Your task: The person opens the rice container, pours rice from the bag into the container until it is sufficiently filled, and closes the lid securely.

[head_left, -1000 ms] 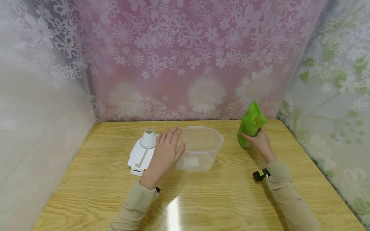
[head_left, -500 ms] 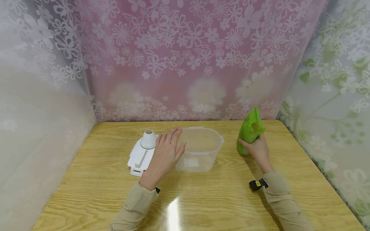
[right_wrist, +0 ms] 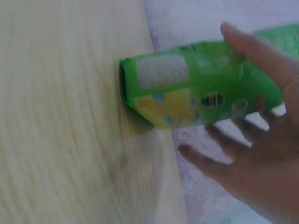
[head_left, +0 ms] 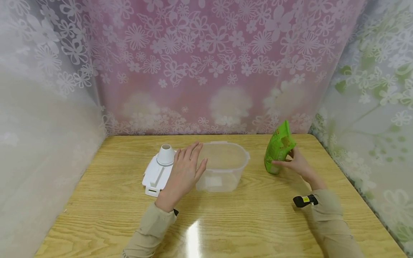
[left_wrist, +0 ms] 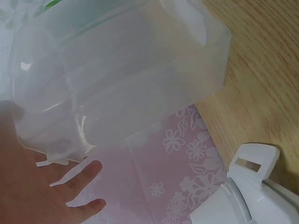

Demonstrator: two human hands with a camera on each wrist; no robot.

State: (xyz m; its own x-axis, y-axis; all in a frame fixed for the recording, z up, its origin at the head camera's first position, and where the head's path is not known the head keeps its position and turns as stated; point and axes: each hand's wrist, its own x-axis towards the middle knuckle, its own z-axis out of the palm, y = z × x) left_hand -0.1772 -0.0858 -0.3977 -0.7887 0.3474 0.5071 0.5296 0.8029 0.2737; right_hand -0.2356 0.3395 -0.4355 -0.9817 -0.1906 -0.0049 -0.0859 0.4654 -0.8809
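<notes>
A green printed bag (head_left: 276, 152) stands on the table at the right, leaning slightly. My right hand (head_left: 299, 165) is around its near right side. The right wrist view shows the thumb in front of the green bag (right_wrist: 205, 88) and the other fingers spread loosely beyond its edge. My left hand (head_left: 184, 171) lies with straight fingers at the left side of a clear plastic container (head_left: 222, 179), whose top is uncovered. In the left wrist view, some fingers rest by the container's rim (left_wrist: 51, 156). A white lid (head_left: 156, 177) with a cone-shaped spout lies left of the container.
The wooden table (head_left: 232, 225) carries all these things. A pink flowered curtain (head_left: 206, 71) hangs behind its back edge, with pale curtains at both sides. Black cameras (head_left: 303, 201) are strapped at the wrists.
The bag has come slightly lower and nearer and now stands on the table. My right hand has loosened around it and drawn to the right. The left hand has stayed in place.
</notes>
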